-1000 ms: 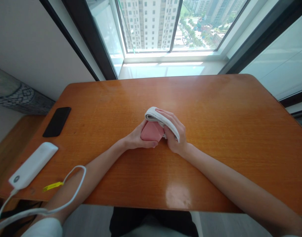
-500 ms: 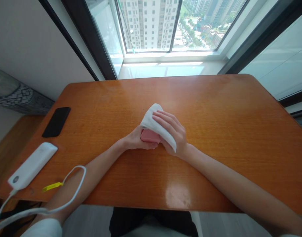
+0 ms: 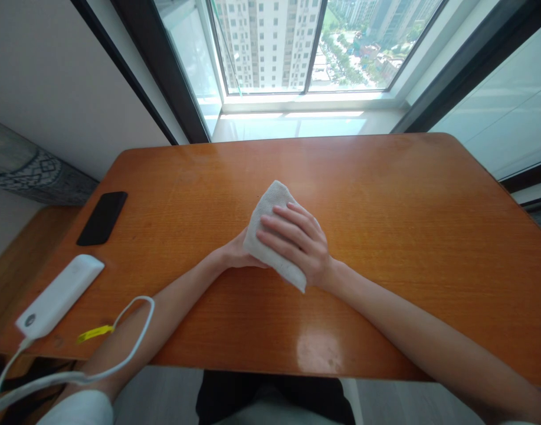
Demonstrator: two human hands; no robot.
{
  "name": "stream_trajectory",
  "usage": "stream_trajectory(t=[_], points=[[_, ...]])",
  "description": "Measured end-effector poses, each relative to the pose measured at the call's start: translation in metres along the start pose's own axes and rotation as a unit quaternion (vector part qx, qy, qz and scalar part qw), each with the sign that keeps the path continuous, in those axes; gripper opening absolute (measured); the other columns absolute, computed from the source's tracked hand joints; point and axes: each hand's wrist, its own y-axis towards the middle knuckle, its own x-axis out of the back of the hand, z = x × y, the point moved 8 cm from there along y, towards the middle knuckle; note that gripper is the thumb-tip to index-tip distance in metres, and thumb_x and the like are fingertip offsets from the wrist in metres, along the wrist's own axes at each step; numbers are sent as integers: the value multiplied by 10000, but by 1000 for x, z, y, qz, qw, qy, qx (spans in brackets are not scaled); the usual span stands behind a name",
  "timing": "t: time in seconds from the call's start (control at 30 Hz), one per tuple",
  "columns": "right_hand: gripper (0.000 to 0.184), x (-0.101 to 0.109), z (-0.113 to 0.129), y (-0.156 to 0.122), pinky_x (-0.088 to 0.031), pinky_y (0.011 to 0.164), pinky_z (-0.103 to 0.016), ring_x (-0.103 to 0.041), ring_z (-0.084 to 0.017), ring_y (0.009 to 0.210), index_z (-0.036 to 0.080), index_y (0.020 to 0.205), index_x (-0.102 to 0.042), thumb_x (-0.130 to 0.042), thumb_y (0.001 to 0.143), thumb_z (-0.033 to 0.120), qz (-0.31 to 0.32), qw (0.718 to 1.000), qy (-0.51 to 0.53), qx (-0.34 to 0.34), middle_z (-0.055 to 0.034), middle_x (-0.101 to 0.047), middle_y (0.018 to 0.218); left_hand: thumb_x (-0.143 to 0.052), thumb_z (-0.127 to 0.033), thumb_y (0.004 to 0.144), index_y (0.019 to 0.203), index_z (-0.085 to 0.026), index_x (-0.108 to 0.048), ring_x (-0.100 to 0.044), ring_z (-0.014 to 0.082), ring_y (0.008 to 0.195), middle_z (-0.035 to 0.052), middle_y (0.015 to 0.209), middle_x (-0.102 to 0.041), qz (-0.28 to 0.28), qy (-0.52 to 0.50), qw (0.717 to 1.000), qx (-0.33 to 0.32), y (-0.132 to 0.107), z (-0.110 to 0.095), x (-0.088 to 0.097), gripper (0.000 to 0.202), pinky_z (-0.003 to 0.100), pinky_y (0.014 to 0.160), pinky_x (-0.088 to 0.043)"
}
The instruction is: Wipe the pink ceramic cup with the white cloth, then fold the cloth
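Note:
Over the middle of the table, my right hand presses a folded white cloth down, its fingers stretched across the top. Beneath the cloth is my left hand, of which only the wrist, the thumb side and part of the lower edge show. The small pink block-like object that this hand held half a second ago is now covered by the cloth, and the left fingers are hidden too.
On the left side of the wooden table lie a black phone and a white power strip-like device. A white cable with a yellow tag loops over my left forearm. A window stands beyond the far edge.
My right hand has slid the cloth a little left and toward me, flattening over the pink object, which has gone out of sight. My left hand has barely moved.

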Motion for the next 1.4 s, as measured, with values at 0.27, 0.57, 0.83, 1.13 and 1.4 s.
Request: stream_trajectory(t=[0.27, 0.57, 0.83, 1.13, 1.4], points=[[493, 10, -28, 2, -611, 1208, -598, -717, -338, 1426, 293, 1619, -624, -457, 1174, 423, -66, 988, 64, -127, -125, -745, 1526, -936, -578, 691, 1413, -153, -646, -733, 402, 1247, 179, 1391, -764, 53, -26, 998, -31, 5, -3, -6, 887, 582, 1032, -665], [462, 2, 5, 3, -561, 1278, -577, -673, -311, 1489, 333, 1584, -654, -460, 1169, 390, -7, 998, -37, 43, -48, -764, 1518, -872, -541, 804, 1271, -243, -693, -720, 384, 1265, 82, 1306, -802, 19, 7, 1000, -2, 7, 4, -1, 582, 567, 1016, -658], [491, 3, 4, 3, -571, 1255, -628, -670, -367, 1483, 226, 1587, -654, -537, 1122, 333, -22, 999, -37, 14, -137, -748, 1529, -899, -627, 726, 1248, -215, -699, -745, 384, 1131, 134, 1219, -803, 23, -15, 999, -16, -3, 5, -5, 694, 574, 940, -660], [493, 7, -24, 3, -581, 1229, -617, -695, -347, 1452, 286, 1597, -641, -480, 1162, 453, -45, 992, 59, -103, -129, -735, 1544, -941, -621, 686, 1236, -185, -663, -733, 369, 1127, 110, 1206, -757, 70, -36, 996, -31, 7, 2, -9, 755, 536, 990, -651], [435, 1, -50, 0, -591, 1228, -526, -722, -291, 1414, 276, 1416, -764, -458, 1177, 471, -61, 959, 181, -209, -115, -783, 1467, -997, -583, 670, 1479, -175, -552, -679, 369, 1255, 176, 1415, -669, 58, -78, 994, -40, 5, -3, -5, 1009, 551, 1129, -575]])
